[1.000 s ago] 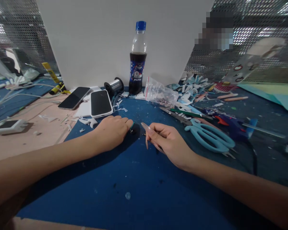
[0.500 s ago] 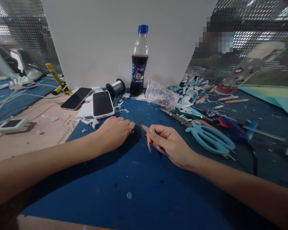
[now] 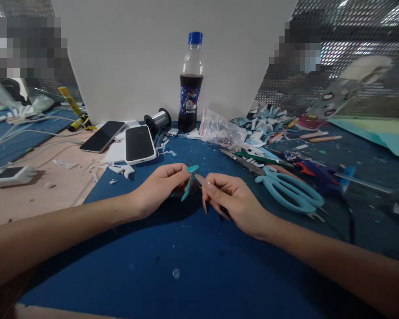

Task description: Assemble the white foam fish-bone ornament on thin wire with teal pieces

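Observation:
My left hand [image 3: 159, 186] rests on the blue mat [image 3: 193, 257] with its fingers pinched on a small teal piece [image 3: 189, 182], thin and curved, held up between both hands. My right hand [image 3: 231, 199] lies just right of it, fingers curled, long nails pointing at the teal piece; a thin dark tool seems to sit in its grip, but I cannot make it out. The two hands almost touch at the fingertips.
Teal scissors [image 3: 291, 190] lie right of my right hand, with a glue gun [image 3: 319, 175] and scraps beyond. A cola bottle [image 3: 190, 84], wire spool [image 3: 158, 119], plastic bag [image 3: 221, 130] and two phones [image 3: 139, 144] stand behind, before a white board [image 3: 136, 53].
My left hand has turned over and lifted the teal piece into view, where before it lay palm down on the mat. My right hand has edged slightly closer.

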Demonstrator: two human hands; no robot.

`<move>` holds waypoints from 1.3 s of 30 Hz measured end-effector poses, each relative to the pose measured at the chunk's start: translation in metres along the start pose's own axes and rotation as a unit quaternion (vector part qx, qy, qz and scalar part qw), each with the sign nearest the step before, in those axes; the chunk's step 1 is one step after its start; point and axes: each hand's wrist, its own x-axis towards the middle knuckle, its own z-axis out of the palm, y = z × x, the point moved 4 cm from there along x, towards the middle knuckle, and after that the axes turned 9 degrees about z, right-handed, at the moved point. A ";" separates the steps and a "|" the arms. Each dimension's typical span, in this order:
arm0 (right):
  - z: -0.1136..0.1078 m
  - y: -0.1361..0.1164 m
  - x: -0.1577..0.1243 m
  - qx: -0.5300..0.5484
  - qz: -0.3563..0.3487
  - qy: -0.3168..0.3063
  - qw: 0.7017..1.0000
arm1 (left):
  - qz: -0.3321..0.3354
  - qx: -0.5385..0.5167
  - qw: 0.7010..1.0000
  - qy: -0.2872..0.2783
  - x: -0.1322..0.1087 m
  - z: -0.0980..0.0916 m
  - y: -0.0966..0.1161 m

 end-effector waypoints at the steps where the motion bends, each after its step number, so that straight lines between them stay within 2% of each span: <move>1: 0.000 0.000 0.000 -0.004 -0.003 0.000 1.000 | -0.009 -0.029 0.999 0.011 0.000 0.000 -0.003; 8: 0.001 -0.002 -0.001 -0.038 0.013 0.002 0.999 | -0.027 -0.103 0.994 0.007 -0.001 0.000 -0.007; 29: 0.003 -0.003 0.000 -0.057 0.015 -0.008 0.998 | -0.010 -0.110 0.994 -0.004 -0.002 0.001 -0.007; 39: 0.003 -0.001 -0.001 -0.062 0.019 -0.003 0.998 | 0.009 -0.076 0.997 -0.010 -0.002 0.001 -0.009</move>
